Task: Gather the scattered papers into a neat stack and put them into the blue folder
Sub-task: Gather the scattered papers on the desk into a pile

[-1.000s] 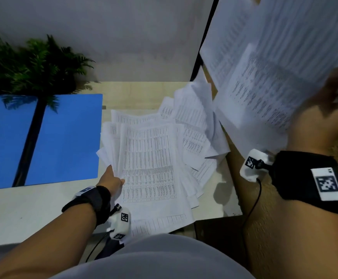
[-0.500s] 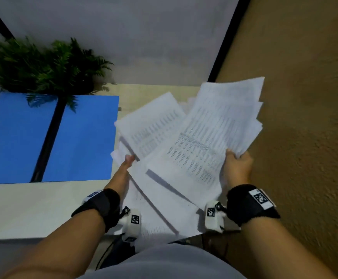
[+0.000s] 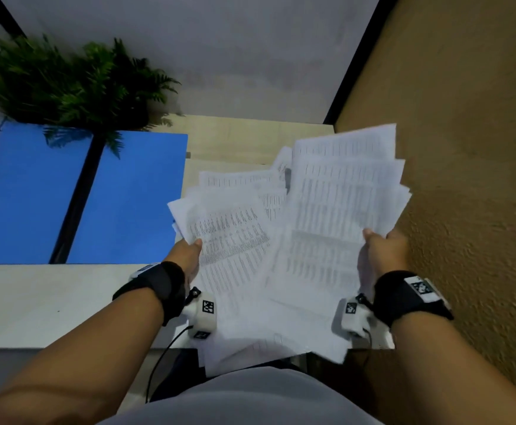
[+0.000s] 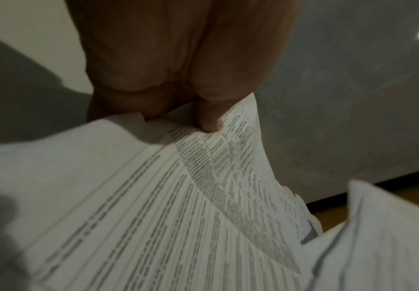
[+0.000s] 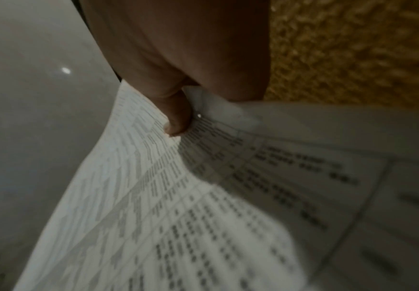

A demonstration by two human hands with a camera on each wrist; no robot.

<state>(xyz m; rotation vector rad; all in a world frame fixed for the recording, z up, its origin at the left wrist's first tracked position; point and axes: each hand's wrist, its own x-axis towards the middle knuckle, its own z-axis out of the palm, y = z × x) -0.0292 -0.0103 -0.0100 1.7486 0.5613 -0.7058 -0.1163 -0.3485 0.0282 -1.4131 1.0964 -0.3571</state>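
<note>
Both hands grip the papers (image 3: 284,271), a loose fanned bundle held between them above the surface (image 3: 29,302): the left hand (image 3: 186,256) pinches the left edge, the right hand (image 3: 385,253) the right edge. The blue folder (image 3: 134,204) lies open beyond the left hand.

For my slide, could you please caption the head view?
Both hands, left hand and right hand, grip fanned papers beside the open blue folder.
</note>
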